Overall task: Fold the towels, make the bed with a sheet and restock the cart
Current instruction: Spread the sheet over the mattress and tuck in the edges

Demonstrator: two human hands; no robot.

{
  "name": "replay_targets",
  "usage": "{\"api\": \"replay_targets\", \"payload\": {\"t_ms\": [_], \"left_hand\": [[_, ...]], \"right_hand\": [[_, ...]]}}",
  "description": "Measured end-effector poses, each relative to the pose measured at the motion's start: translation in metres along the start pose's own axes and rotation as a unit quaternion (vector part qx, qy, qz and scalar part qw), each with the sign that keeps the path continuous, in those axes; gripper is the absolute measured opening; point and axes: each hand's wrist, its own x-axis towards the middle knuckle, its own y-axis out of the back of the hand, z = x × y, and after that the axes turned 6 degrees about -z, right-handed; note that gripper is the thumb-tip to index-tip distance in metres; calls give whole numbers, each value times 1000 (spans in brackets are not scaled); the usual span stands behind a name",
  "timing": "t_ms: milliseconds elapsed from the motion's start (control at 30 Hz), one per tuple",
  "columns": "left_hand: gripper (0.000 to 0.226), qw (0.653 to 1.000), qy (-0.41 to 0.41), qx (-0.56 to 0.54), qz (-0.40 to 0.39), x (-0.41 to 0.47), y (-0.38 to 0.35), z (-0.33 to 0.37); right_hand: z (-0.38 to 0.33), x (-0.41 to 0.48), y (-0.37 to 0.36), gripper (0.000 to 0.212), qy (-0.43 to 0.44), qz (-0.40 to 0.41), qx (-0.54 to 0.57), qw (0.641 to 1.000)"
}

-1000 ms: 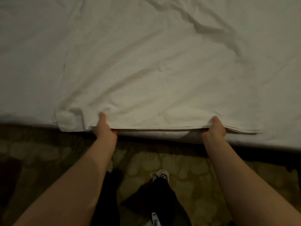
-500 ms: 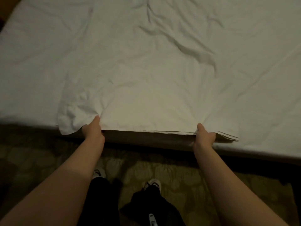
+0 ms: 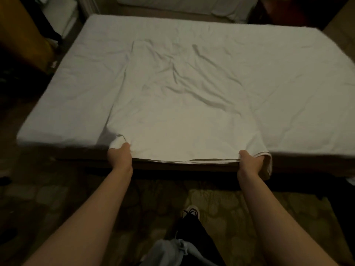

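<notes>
Presently on view, item by item.

Sheet (image 3: pixel 182 112): white, folded into several layers and creased. It lies lengthwise down the middle of the bed (image 3: pixel 63 96) and is narrower than it. Its stacked near hem runs along the bed's near edge, lifted slightly off it between the two hands.

Left hand (image 3: pixel 120 156): grasps the sheet's near left corner, thumb on top of the cloth. The fingers are tucked beneath the hem and hidden. The corner is bunched into a small wad just above the knuckles.

Right hand (image 3: pixel 249 162): grasps the near right corner the same way, thumb on top and fingers hidden under the layers. A flap of the corner drapes over the hand's outer side and hangs below the bed's edge.

Bed: white cover, wrinkled, reaching to the far side of the view.

Second bed (image 3: pixel 172 5): white, beyond the first, only partly in view.

Carpet (image 3: pixel 226 206): patterned and dim, under the person's feet.

Shoe (image 3: pixel 191 211): light-coloured with dark laces, below a dark trouser leg (image 3: pixel 196 237), between the forearms.
</notes>
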Motion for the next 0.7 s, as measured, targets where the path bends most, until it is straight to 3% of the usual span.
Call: {"api": "replay_targets", "payload": {"t_ms": [233,500,700], "left_hand": [[36,998,-55,5,-11,-70,63,35],[34,995,-89,-15,-44,-119,108,63],[38,995,-67,69,-25,-112,125,57]], "right_hand": [[-33,-83,64,47,11,-4,135,991],[-52,-139,107,49,-6,26,153,988],[-54,-145,95,40,2,23,158,987]]}}
